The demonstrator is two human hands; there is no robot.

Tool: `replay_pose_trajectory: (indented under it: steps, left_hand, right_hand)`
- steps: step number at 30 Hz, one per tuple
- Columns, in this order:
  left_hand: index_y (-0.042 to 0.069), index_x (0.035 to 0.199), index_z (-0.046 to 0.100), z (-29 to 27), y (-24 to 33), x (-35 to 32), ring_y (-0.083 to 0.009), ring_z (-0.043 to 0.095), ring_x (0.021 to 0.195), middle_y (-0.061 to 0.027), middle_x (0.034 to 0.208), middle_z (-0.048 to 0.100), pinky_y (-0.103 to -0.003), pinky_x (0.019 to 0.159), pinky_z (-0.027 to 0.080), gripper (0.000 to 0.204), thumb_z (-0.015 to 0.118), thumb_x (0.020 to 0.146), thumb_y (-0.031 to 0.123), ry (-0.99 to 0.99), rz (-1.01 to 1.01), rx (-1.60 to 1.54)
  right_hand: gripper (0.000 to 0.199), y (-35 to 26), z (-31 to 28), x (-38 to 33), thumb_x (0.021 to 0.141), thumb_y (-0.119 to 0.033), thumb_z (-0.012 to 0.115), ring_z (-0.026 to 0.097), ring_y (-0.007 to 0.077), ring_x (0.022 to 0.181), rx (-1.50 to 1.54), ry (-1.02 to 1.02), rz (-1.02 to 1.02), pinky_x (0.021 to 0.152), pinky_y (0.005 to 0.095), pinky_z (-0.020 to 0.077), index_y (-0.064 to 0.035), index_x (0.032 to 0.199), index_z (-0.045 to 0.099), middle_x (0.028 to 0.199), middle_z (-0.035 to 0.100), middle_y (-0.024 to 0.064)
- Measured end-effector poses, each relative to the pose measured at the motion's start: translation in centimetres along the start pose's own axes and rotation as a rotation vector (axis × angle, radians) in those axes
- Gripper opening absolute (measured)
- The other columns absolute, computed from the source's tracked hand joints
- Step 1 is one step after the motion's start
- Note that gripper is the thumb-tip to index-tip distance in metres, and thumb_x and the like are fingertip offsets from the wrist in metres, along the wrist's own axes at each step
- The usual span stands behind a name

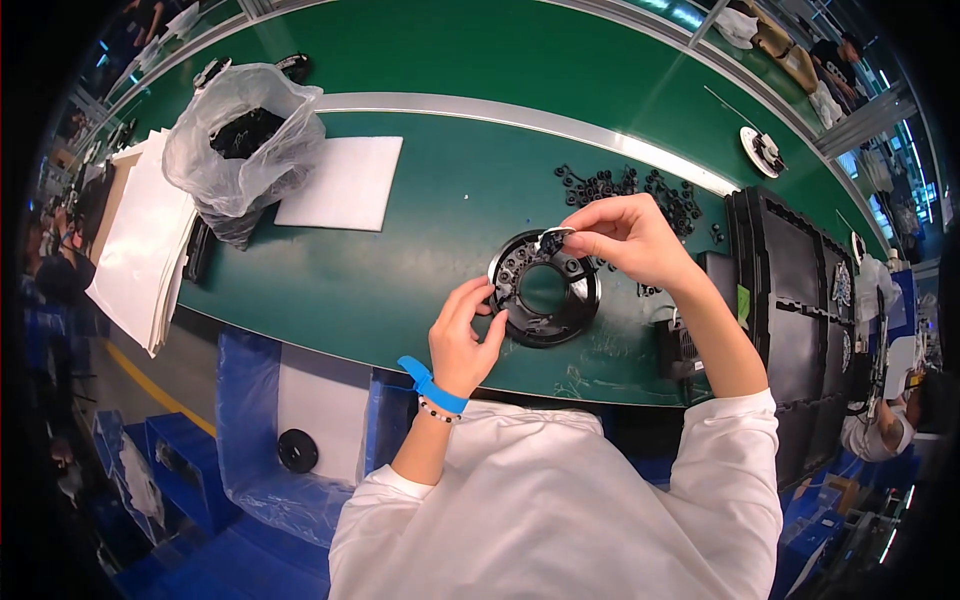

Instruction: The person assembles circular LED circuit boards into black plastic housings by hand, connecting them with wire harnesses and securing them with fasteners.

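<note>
A round black plastic housing (578,318) with a large hole in its middle lies on the green table in front of me. My left hand (465,338) grips its left rim, with the thumb lower and the fingers higher along the edge. Above the far side of the housing, my right hand (632,240) pinches a small black-and-white part (553,241) between thumb and fingers. Whether that part touches the housing I cannot tell. Small black pieces (595,186) lie in a loose heap beyond the right hand.
Black trays (790,270) line the right side, beside a dark boxy device (682,345). At the back left stand a clear plastic bag (245,140) of black parts, a white foam sheet (345,185) and stacked white sheets (150,240). A lined blue bin (250,400) sits below the table's front edge.
</note>
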State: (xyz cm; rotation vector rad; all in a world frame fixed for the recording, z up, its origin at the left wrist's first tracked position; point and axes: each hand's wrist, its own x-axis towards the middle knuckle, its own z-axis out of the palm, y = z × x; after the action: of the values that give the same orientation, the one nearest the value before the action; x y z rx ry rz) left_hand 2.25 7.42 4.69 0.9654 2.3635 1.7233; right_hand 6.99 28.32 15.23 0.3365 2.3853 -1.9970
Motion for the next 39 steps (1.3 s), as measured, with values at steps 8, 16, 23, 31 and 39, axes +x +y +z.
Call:
replay_pose_trajectory:
  steps: [8, 16, 23, 31, 39]
  left_hand:
    - [0.002, 0.096, 0.058, 0.3, 0.1, 0.0, -0.0119, 0.059, 0.069, -0.0079, 0.105, 0.057, -0.021, 0.047, 0.044, 0.029, 0.065, 0.069, 0.004, -0.015, -0.011, -0.008]
    - [0.003, 0.096, 0.058, 0.3, 0.1, 0.1, -0.0115, 0.058, 0.069, -0.0072, 0.105, 0.058, -0.021, 0.047, 0.043, 0.029, 0.065, 0.068, 0.004, -0.017, -0.016, 0.003]
    - [0.003, 0.096, 0.058, 0.3, 0.2, 0.2, -0.011, 0.058, 0.068, -0.0071, 0.105, 0.058, -0.021, 0.046, 0.043, 0.028, 0.065, 0.069, 0.002, -0.013, -0.029, -0.006]
    - [0.001, 0.099, 0.057, 0.3, 0.3, 0.2, -0.0102, 0.06, 0.071, -0.0108, 0.105, 0.057, -0.017, 0.045, 0.043, 0.033, 0.066, 0.068, -0.001, 0.021, -0.065, -0.036]
    - [0.0, 0.101, 0.057, 0.2, 0.3, 0.1, -0.0101, 0.06, 0.071, -0.01, 0.101, 0.058, -0.017, 0.045, 0.043, 0.034, 0.067, 0.068, 0.0, 0.006, -0.08, -0.016]
  right_hand:
    - [0.016, 2.7, -1.7, 0.3, 0.074, -0.001, 0.06, 0.058, 0.0178, 0.091, 0.367, -0.164, -0.247, 0.081, 0.0276, 0.0454, 0.0032, 0.089, 0.064, 0.098, 0.06, 0.0148]
    - [0.017, 2.8, -0.6, 0.6, 0.066, 0.01, 0.064, 0.057, 0.0138, 0.081, 0.174, -0.019, -0.05, 0.075, 0.0255, 0.0478, 0.0022, 0.08, 0.062, 0.09, 0.057, 0.009]
    - [0.018, -0.3, -0.7, 2.7, 0.064, 0.012, 0.061, 0.058, 0.0143, 0.077, -0.296, -0.151, -0.161, 0.072, 0.025, 0.0498, 0.0029, 0.081, 0.062, 0.083, 0.059, 0.0072]
    - [0.018, -0.6, 1.7, 7.4, 0.062, 0.007, 0.064, 0.062, 0.0164, 0.068, -0.655, -0.547, -0.005, 0.062, 0.0268, 0.0494, 0.0, 0.078, 0.066, 0.073, 0.065, 0.0105]
    - [0.014, 3.0, 2.5, 7.6, 0.063, 0.006, 0.063, 0.062, 0.0148, 0.067, -0.531, -0.443, -0.049, 0.061, 0.0261, 0.0494, 0.0017, 0.076, 0.065, 0.071, 0.065, 0.0105]
